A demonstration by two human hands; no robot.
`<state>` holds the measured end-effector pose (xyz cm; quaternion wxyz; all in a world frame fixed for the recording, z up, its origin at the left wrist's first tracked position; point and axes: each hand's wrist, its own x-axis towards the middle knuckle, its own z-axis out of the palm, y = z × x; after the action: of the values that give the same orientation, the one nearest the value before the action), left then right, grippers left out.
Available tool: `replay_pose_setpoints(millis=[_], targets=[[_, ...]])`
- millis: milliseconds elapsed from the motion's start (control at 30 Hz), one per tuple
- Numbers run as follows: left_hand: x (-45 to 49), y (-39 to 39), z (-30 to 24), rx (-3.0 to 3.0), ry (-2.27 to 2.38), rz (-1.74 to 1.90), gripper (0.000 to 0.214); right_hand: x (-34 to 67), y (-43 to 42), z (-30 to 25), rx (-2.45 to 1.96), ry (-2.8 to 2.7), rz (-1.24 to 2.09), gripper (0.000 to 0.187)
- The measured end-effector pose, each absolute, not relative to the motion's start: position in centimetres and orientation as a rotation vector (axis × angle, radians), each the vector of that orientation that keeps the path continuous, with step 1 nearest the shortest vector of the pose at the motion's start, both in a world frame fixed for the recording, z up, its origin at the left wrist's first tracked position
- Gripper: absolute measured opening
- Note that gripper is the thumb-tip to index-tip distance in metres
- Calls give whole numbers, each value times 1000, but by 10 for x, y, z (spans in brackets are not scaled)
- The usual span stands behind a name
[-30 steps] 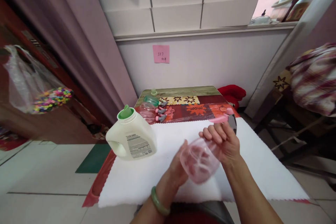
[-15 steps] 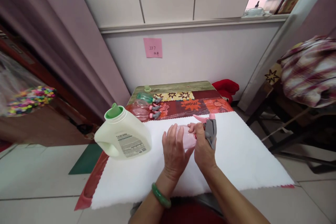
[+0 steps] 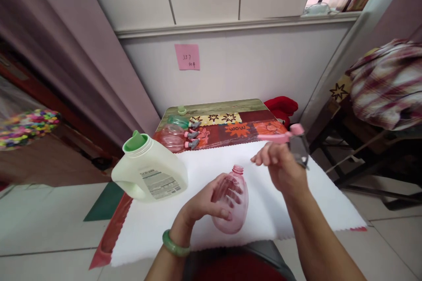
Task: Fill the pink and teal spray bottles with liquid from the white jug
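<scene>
My left hand [image 3: 211, 204] is wrapped round a clear pink spray bottle [image 3: 240, 210], whose threaded neck is uncapped. The bottle stands nearly upright on the white cloth, and some fingers show through its wall. To the right, my right hand [image 3: 285, 164] holds a grey and pink spray trigger head [image 3: 298, 147], raised apart from the bottle and blurred by motion. On the left of the cloth stands a large pale green detergent jug [image 3: 154, 171] with its mouth open and a green spout inside.
Several spray bottles [image 3: 173, 137], pink and green, lie at the table's back left, near a small green cap [image 3: 182, 110]. White cloth [image 3: 158, 232] covers the table's front. Beyond stands a wall with a pink note [image 3: 187, 57]. A dark stool [image 3: 349, 162] is at the right.
The spray trigger head has come off the bottle and moved right and up in my right hand. The pink bottle has gone from tilted to nearly upright in my left hand.
</scene>
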<state>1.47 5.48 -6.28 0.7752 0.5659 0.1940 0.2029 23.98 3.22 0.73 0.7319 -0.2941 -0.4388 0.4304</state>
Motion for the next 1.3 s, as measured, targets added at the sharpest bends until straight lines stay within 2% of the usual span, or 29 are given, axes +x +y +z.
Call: replay_pose_setpoints(millis=[100,233,400,500,733,867,1067,1167,1233,1300], targets=[[3,62,-69,1345,501,492,68,276,36,28,-654,-770,861,55],[-4,78,-79,1378,758,684,70,332,48,35,-879,-622,891,44],[21,102,-93,1362,1092,1101,89,369,66,-30,-1460,-748,1009,54],[39,114,-103,1405,1175,1191,91,378,70,-78,-1708,-742,978,58],[63,128,-122,1531,1293,1244,86,393,72,-114,-1643,-675,1157,35],[76,136,-133,1597,1316,1283,87,395,79,-123,-1843,-740,1064,34],[84,139,-152,1652,1318,1229,94,394,83,-127,-2477,-1111,472,57],[82,136,-160,1657,1327,1198,106,394,78,-130,-2437,-1130,434,71],[81,134,-163,1662,1338,1182,106,395,72,-133,-2402,-1147,404,81],[81,134,-166,1671,1354,1173,102,395,66,-138,-2388,-1189,344,77]])
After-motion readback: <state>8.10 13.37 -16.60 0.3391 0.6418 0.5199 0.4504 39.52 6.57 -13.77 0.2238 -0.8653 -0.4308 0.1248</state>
